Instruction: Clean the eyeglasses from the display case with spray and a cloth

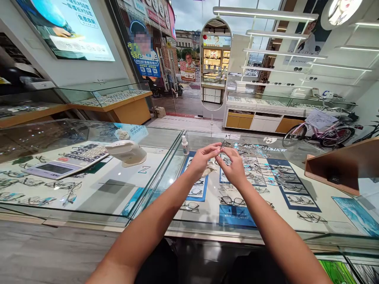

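Over the glass counter (174,225), my left hand (204,157) and my right hand (233,165) meet at the fingertips. Both are closed in a pinch on what looks like a pair of glasses (224,141). A thin dark temple pokes up past the fingers; the rest is hidden by my hands or lost against the frames behind. A pale crumpled cloth (209,169) shows below and between my hands; whether it lies on the glass or hangs from my fingers I cannot tell. A small white spray bottle (185,145) stands upright, left of my left hand.
A large calculator (71,159) and a cream-coloured device (127,153) sit on the left counter. Rows of eyeglasses (232,201) lie under the glass. At right is a brown wooden stand (340,165). Beyond are an oval mirror (216,63) and a pink bicycle (325,128).
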Motion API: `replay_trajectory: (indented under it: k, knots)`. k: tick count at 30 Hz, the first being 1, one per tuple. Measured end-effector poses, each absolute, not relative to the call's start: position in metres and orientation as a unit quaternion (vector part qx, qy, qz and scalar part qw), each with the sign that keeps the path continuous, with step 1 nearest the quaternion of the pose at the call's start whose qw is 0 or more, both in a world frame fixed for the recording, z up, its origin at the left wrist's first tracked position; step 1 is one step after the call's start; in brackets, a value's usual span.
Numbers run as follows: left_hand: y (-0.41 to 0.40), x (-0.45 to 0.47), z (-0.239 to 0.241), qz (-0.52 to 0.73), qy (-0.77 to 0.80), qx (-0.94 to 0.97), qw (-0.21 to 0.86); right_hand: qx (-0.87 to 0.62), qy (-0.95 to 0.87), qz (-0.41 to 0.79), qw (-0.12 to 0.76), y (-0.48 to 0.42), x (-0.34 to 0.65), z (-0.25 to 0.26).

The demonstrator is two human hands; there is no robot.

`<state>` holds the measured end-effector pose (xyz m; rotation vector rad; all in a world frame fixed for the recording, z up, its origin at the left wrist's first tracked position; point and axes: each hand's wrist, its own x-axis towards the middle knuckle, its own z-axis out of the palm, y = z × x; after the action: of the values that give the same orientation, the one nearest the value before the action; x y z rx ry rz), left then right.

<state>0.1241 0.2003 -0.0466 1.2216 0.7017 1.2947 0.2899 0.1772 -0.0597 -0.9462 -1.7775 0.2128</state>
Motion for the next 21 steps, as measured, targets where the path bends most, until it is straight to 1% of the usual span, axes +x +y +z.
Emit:
replay_trajectory:
  k: [4,6,7,9,11,13,14,16,19,21]
  knots:
    - [0.197,0.123,-0.043,0.534,0.302,0.556,0.561,-0.410,-0.714,0.105,0.557,0.176,0.289,-0.059]
    - [0.195,0.121,-0.038,0.527,0.301,0.608,0.511,-0.423,-0.699,0.114,0.565,0.175,0.289,-0.058]
    - [0.195,0.118,-0.036,0.534,0.307,0.636,0.465,-0.431,-0.691,0.119,0.568,0.174,0.289,-0.057]
    - [0.199,0.110,-0.034,0.580,0.348,0.654,0.338,-0.445,-0.677,0.126,0.572,0.174,0.291,-0.056]
    - [0.209,0.096,-0.037,0.643,0.423,0.605,0.204,-0.455,-0.668,0.126,0.576,0.174,0.292,-0.056]
    - [0.225,0.079,-0.046,0.676,0.503,0.522,0.128,-0.458,-0.665,0.121,0.578,0.174,0.293,-0.057]
    - [0.234,0.070,-0.052,0.676,0.538,0.489,0.119,-0.458,-0.665,0.118,0.578,0.174,0.293,-0.057]
    - [0.252,0.055,-0.067,0.653,0.591,0.452,0.140,-0.459,-0.667,0.112,0.576,0.174,0.293,-0.058]
    - [0.272,0.040,-0.088,0.616,0.618,0.434,0.222,-0.457,-0.670,0.102,0.576,0.174,0.292,-0.058]
    - [0.279,0.036,-0.099,0.602,0.622,0.430,0.258,-0.447,-0.672,0.098,0.582,0.173,0.292,-0.057]
